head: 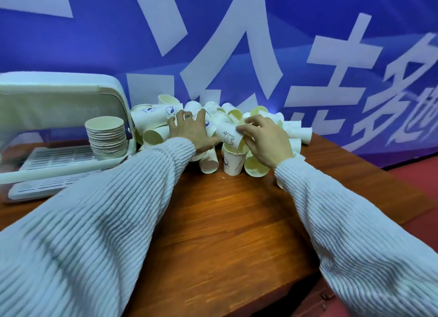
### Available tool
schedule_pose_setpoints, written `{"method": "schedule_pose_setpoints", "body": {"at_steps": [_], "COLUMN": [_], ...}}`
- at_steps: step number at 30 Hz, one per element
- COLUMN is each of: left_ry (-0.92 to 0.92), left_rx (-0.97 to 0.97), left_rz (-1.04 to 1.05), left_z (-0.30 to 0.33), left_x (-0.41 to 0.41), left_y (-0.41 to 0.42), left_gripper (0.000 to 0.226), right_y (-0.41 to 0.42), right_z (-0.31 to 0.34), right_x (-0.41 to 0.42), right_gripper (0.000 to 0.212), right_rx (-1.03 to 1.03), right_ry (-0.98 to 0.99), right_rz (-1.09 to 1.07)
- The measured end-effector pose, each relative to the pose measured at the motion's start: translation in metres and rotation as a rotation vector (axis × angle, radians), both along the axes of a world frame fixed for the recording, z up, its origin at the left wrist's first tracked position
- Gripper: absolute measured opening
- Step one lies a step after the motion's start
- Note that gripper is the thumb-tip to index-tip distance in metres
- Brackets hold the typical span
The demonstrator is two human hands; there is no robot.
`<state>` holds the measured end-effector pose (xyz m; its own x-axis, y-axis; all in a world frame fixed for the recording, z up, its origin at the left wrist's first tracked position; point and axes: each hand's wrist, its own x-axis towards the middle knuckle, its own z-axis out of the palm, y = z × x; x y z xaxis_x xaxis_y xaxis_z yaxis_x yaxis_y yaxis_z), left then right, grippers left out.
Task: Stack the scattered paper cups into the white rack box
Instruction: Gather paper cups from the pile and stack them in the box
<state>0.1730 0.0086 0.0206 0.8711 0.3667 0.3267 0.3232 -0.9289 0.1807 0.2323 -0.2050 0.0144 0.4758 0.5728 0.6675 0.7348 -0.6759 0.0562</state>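
Note:
A heap of scattered white paper cups (163, 114) lies at the back of the wooden table (225, 222), against the banner. My left hand (192, 132) rests on the heap with its fingers spread and straight, its thumb beside a bear-printed cup (228, 136). My right hand (265, 140) pinches that tilted cup at its rim, just above an upright cup (233, 161). The white rack box (59, 159) stands at the left with its lid (59, 98) raised. A nested stack of cups (106, 136) stands in its right end.
A blue banner (237, 44) with large white characters hangs close behind the cups. The table's right edge (369, 172) drops to a red floor (417, 174). Bare wood lies between my forearms.

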Motion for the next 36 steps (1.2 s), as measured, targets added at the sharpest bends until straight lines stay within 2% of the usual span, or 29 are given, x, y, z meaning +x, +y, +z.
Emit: {"method": "schedule_pose_setpoints", "body": {"at_steps": [3,8,12,15,20,27,30,36], "left_ry": [0.054,-0.098,-0.322,-0.41,-0.564,-0.827,-0.871,-0.876], "left_rx": [-0.018,-0.067,-0.183,-0.281,-0.288,-0.142,-0.11,-0.085], "left_rz": [0.012,-0.008,-0.059,-0.106,-0.124,-0.058,0.037,0.128], "left_z": [0.001,0.005,0.021,0.034,0.055,0.067,0.066,0.056], "left_x": [0.014,0.015,-0.002,-0.019,-0.066,-0.144,-0.172,-0.208], "left_y": [0.003,0.007,0.012,0.02,0.04,0.096,0.126,0.162], "left_gripper": [0.107,0.095,0.094,0.094,0.092,0.085,0.083,0.076], "right_y": [0.001,0.001,0.01,0.021,0.048,0.125,0.165,0.23], "right_z": [-0.002,0.002,0.011,0.021,0.033,0.052,0.065,0.074], "right_x": [0.008,0.014,0.01,0.0,-0.022,-0.068,-0.09,-0.113], "right_gripper": [0.021,0.029,0.025,0.026,0.029,0.021,0.022,0.019], "right_rx": [0.051,0.2,0.402,0.514,0.618,0.632,0.597,0.48], "right_ry": [-0.12,-0.184,-0.098,0.01,0.115,0.356,0.497,0.587], "right_rz": [0.04,0.042,0.049,0.059,0.112,0.214,0.293,0.277]}}
